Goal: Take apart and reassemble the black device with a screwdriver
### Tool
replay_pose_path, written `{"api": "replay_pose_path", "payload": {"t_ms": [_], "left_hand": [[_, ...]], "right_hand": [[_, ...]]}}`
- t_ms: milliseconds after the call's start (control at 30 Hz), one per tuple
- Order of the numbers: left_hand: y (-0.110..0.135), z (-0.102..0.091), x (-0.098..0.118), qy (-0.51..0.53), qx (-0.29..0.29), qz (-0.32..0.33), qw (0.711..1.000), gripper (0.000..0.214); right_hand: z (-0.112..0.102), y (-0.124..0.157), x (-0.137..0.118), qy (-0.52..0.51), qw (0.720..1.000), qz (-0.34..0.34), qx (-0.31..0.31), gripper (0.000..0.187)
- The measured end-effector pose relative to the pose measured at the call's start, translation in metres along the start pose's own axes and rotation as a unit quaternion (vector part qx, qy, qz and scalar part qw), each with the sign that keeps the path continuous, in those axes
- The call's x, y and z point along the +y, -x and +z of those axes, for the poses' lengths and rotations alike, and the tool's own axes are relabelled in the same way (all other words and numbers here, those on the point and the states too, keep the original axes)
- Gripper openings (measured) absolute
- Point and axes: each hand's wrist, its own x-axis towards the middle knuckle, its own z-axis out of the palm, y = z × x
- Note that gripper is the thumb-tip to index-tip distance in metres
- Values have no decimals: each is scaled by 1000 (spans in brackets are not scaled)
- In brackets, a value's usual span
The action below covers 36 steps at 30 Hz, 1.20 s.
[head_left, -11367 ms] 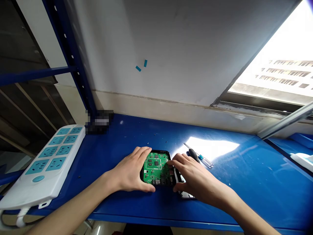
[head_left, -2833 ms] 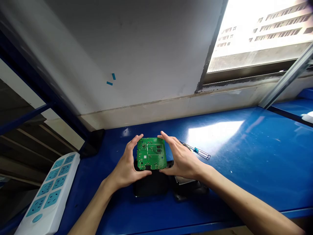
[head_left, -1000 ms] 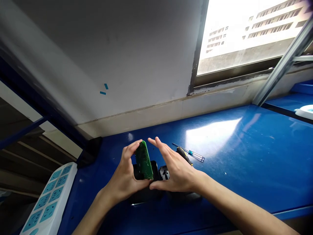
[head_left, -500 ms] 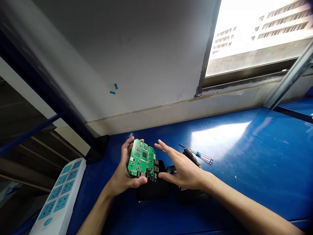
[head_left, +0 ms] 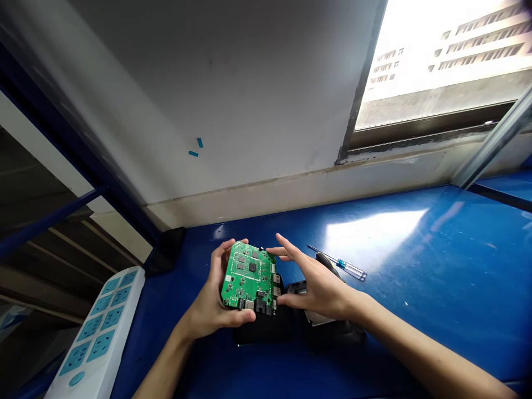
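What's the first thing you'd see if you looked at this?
The bright green circuit board, gripped in the left hand above the blue bench, with the right hand spread open beside it. Then the glaring window at the upper right, and the white power strip with teal sockets at the lower left.

The board (head_left: 250, 277) sits in the left hand (head_left: 210, 307), which grips its left and near edges. The right hand (head_left: 318, 282) is just right of the board. Under the board a case (head_left: 261, 333) lies on the bench (head_left: 415, 288). A cover (head_left: 332, 330) lies right of the board and a screwdriver (head_left: 347, 267) farther right. A power strip (head_left: 97, 332) lies well left of the board. The wall (head_left: 249, 111) stands behind it.
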Motion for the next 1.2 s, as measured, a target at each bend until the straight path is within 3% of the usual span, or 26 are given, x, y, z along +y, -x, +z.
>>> {"api": "replay_pose_path", "payload": {"t_ms": [367,733,1000,1200], "left_hand": [[11,-3,-7,-132,36,-10,991,109],[12,1,-12,-360,5,46,932,107],[13,3,-9,-392,16,47,919,109],[15,4,-6,-316,19,-28,948,110]], "right_hand": [[-8,-1,0,50,999,-15,11,121],[-11,-1,3,101,995,-25,-9,113],[-12,-2,4,105,994,-23,-15,111],[-15,-2,3,87,996,8,-25,116]]}}
